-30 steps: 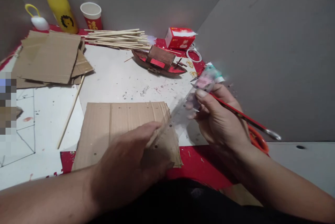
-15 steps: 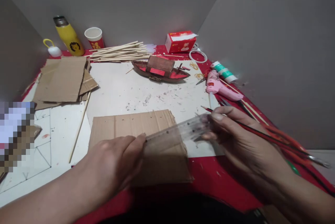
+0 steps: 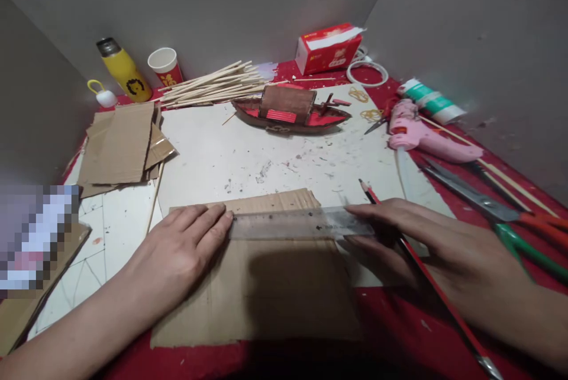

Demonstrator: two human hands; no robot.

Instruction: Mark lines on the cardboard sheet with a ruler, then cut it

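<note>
A brown cardboard piece (image 3: 213, 303) lies in front of me, with a clear plastic ruler (image 3: 275, 224) across its upper part. My left hand (image 3: 190, 244) presses the ruler's left end against the cardboard, fingers close together. My right hand (image 3: 426, 250) grips the ruler's right end between thumb and fingers, just past the cardboard's right edge. Tucked in that same hand is a red-and-black pencil (image 3: 428, 279), its sharpened tip pointing up and away from me. The ruler covers part of the cardboard, and a dark shadow falls over its lower half.
A model boat (image 3: 290, 110) stands on the white board (image 3: 204, 149). Cardboard scraps (image 3: 119, 146) and wooden sticks (image 3: 208, 87) lie behind at left. A pink glue gun (image 3: 435, 134) and orange-handled scissors (image 3: 483, 196) are at right. A yellow bottle (image 3: 126, 72), paper cup (image 3: 165, 66) and tissue pack (image 3: 331, 48) line the back.
The ruler has gone from slanted and raised at its right end to nearly level across the cardboard. My right hand has come lower with it, and the pencil now points more steeply. The view has shifted.
</note>
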